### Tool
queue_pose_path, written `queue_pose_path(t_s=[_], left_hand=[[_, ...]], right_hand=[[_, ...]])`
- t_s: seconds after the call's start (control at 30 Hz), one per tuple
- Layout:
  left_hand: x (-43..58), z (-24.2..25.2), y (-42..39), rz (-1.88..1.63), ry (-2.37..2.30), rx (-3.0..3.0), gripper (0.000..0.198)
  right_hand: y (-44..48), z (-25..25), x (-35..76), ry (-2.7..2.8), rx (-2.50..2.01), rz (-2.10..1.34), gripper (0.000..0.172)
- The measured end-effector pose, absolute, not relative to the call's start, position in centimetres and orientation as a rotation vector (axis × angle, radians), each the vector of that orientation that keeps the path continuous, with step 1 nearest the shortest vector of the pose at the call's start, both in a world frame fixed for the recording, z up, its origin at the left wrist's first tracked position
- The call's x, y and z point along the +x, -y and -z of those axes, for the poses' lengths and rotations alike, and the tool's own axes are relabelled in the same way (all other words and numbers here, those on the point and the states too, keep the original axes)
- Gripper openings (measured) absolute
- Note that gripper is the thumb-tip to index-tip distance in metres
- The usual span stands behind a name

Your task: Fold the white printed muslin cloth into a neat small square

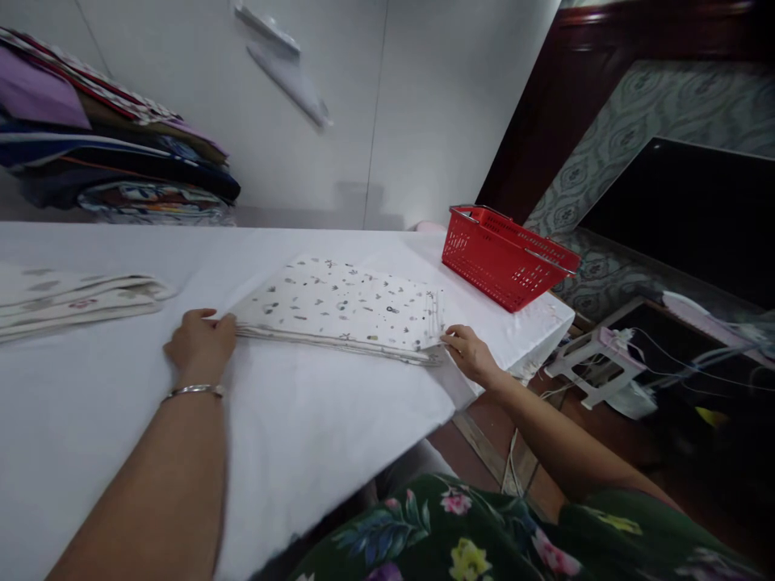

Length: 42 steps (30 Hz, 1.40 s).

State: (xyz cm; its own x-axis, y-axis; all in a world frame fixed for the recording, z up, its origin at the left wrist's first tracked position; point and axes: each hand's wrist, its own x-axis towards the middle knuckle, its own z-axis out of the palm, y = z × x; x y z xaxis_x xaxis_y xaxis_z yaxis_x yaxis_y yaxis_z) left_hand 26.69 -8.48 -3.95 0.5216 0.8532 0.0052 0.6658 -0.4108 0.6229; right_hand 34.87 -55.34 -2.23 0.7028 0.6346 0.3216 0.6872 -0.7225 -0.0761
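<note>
A folded white cloth (345, 305) with small leaf and plant prints lies in layers on the white-covered table (291, 428). My left hand (203, 343), with a silver bangle at the wrist, pinches the cloth's left corner. At the opposite end, my right hand (471, 353) pinches the near right corner between thumb and fingers. Between the two hands the near edge shows several stacked layers. Further left rests another folded cloth (78, 298), pale with larger grey prints, apart from my left hand.
A red plastic basket (508, 258) stands at the table's far right corner. Piled folded fabrics (121, 153) sit at the back left, against a pale wall (315, 161). Right of the table are a white stool (599, 359), loose cables and a dark screen (684, 218).
</note>
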Motion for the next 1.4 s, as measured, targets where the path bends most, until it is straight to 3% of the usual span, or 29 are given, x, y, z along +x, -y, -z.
queue_pose_path(t_s=[0.27,0.43,0.8,1.0,1.2,1.4], left_hand=[[26.7,4.1,8.2,-0.443,-1.233,2.210,0.042],[26.9,4.5,7.9,-0.450,-1.220,2.205,0.042],[26.7,4.0,8.1,-0.434,-1.225,2.203,0.042],[26.6,3.9,7.9,-0.478,-1.242,2.213,0.042],[26.1,3.1,8.2,-0.444,-1.285,2.196,0.042],[26.2,3.4,7.8,-0.398,-1.277,2.196,0.042]], right_hand=[[55.3,3.4,33.9,1.117,-2.716,0.271,0.028],[55.8,3.5,33.6,1.305,-2.760,0.213,0.037],[56.0,1.2,34.7,1.419,-2.778,0.043,0.030],[54.6,0.8,34.2,1.090,-2.796,0.402,0.032],[54.9,4.0,32.5,1.231,-2.777,0.214,0.029],[53.4,2.2,32.8,1.077,-2.850,0.248,0.032]])
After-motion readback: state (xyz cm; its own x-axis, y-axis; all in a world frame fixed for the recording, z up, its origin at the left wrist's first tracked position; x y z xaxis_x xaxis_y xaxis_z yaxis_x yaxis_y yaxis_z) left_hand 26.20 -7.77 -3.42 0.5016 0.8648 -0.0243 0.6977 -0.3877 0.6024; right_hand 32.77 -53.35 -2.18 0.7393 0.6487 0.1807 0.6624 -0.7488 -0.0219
